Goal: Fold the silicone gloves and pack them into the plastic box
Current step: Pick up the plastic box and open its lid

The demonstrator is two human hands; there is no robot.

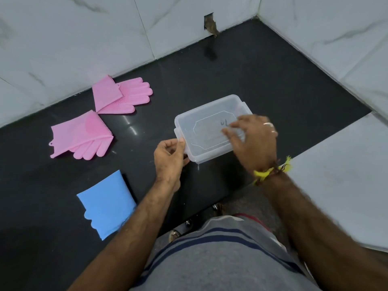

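A clear plastic box (201, 122) with its lid on sits on the black counter. My left hand (170, 158) pinches the box's near-left corner and clip. My right hand (252, 139) lies spread on the lid, fingers pressing on its right half. Two pink silicone gloves lie folded to the left: one (119, 95) near the wall, the other (81, 136) in front of it. A folded blue glove (107, 204) lies at the near left, beside my left forearm.
The black counter (262, 76) ends at marble walls behind and to the right. A small hole with debris (211, 26) is in the back wall. A white ledge (346, 164) sits at the right.
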